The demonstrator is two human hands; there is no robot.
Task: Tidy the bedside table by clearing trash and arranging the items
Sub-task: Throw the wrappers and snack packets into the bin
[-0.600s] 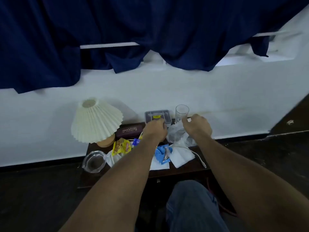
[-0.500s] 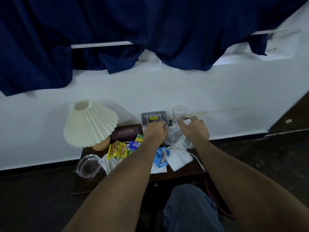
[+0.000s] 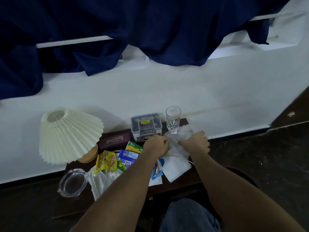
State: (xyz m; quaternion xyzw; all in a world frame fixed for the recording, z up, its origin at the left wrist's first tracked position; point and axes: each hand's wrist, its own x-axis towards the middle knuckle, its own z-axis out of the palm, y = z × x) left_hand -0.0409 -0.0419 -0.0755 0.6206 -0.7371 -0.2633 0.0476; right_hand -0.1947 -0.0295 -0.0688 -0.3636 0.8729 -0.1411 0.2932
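On the dark bedside table (image 3: 177,185), my left hand (image 3: 157,145) and my right hand (image 3: 196,143) both grip a clear crumpled plastic bag (image 3: 179,134) near the back right. White tissues (image 3: 175,166) lie under and in front of the bag. A blue wrapper (image 3: 158,171) sits partly hidden by my left forearm. Snack packets lie to the left: a yellow one (image 3: 106,161), a blue one (image 3: 128,156) and a green one (image 3: 133,146). More white tissue (image 3: 100,181) lies at the front left.
A pleated cream lamp (image 3: 68,133) stands at the back left. A maroon glasses case (image 3: 114,139), a grey plastic box (image 3: 146,126) and a drinking glass (image 3: 173,118) line the wall. A glass ashtray (image 3: 72,182) sits at the front left. My knee (image 3: 189,215) is below.
The view has shifted, so the table sits lower and to the right. Both hands have stayed together on the plastic bag, the right one now spread further right over it.
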